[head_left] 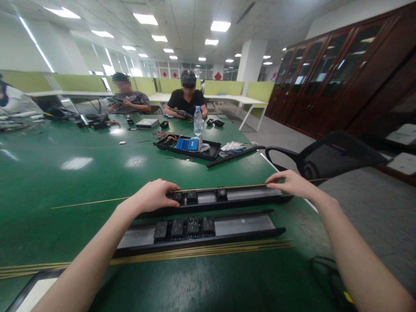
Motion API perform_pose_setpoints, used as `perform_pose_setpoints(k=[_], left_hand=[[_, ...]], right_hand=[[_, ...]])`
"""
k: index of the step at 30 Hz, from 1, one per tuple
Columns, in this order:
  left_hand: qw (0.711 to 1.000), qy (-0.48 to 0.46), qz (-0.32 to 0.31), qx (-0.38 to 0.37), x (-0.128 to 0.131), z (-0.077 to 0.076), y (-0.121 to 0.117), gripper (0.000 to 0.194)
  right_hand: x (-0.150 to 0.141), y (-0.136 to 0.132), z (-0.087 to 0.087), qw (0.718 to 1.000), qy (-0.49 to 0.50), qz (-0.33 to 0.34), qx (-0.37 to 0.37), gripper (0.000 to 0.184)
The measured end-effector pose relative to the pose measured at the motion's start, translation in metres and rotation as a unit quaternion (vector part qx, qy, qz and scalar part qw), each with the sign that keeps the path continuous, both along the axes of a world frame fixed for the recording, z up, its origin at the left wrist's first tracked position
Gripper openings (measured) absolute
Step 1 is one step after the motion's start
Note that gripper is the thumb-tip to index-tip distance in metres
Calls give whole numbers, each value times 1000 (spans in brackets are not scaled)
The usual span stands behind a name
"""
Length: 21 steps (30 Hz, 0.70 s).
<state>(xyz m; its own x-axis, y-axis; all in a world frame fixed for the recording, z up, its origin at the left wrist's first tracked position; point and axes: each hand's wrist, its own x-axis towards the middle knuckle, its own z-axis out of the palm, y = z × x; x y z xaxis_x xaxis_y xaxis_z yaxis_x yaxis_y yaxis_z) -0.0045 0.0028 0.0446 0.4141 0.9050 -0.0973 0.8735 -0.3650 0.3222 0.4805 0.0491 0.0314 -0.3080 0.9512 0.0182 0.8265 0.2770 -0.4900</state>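
Observation:
A long thin brass-coloured rod (208,189) lies along the back edge of the farther black channel (247,202), its ends reaching past both sides. My left hand (156,196) is curled at the channel's left part, fingertips on the rod and thumb low by a black block. At the right, my right hand (289,183) pinches the rod over the channel's end. Several small black blocks (222,193) sit inside this channel. Closer to me lies a second black channel (245,223) with a row of black blocks (193,226) in it.
Several more brass-coloured rods (201,250) lie along the near channel's front. Beyond are a black tray (212,151), a water bottle (197,121), a black strip (234,157) and gloves (232,148). A chair (338,151) stands right of the green table (97,173). Two people sit opposite.

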Motion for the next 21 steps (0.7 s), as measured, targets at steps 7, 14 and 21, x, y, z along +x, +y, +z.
perform_pose_setpoints(k=[7, 14, 21], left_hand=[[998, -47, -4, -33, -2, -6, 4, 50], [995, -71, -28, -71, -1, -6, 3, 54], [992, -83, -44, -86, -4, -9, 2, 55]], right_hand=[[1, 2, -2, 1000, 1, 5, -3, 35], [0, 0, -1, 1000, -3, 9, 5, 30], [1, 2, -2, 1000, -6, 5, 5, 30]])
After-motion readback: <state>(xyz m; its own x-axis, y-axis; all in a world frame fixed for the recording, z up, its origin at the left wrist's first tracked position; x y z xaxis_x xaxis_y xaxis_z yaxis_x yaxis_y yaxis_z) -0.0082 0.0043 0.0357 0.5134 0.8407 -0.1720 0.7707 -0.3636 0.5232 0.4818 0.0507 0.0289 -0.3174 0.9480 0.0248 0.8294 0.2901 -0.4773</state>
